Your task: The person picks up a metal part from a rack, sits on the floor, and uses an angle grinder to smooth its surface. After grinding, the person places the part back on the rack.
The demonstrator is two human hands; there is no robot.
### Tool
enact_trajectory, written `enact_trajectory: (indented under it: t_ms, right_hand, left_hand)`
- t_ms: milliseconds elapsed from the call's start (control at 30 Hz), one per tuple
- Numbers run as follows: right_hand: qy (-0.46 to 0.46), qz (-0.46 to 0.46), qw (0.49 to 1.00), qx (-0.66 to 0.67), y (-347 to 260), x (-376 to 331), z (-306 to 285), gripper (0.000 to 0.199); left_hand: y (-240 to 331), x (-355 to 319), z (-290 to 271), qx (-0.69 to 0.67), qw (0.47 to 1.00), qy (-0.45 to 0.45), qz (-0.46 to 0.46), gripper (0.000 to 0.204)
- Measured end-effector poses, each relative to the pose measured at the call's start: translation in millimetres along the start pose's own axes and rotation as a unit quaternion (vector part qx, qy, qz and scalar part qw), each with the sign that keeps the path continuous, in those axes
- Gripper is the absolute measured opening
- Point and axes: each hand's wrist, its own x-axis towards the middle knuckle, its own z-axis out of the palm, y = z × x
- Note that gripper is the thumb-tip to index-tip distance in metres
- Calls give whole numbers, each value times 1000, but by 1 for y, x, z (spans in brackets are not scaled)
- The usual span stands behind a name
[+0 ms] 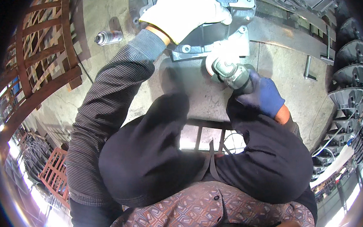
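Head-worn fisheye, looking steeply down, close over workbench [197, 96]

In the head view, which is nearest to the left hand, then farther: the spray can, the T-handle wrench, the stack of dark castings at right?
From the left hand:
1. Spray can, on the floor to its left.
2. T-handle wrench, far to its right.
3. Stack of dark castings, along the right edge.

Under your hands runs a grey metal workbench [197, 92]. The grey casting [222, 33] lies on it beneath your left hand [184, 10]; a spray can [108, 37] lies left of that hand, steel bars [308, 67] right of your right hand [262, 95].
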Motion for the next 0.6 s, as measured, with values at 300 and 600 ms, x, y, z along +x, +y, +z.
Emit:
enact_trajectory:
  t_ms: [300,600]
  right_hand:
    - [53,-27,998,32,-1,12,3,78]
    - [41,-3,998,52,-5,8,-2,75]
  left_hand:
    - [-1,-1,0,8,1000,-9,20,11]
    - [-2,-3,-5,-15,999,12,36,11]
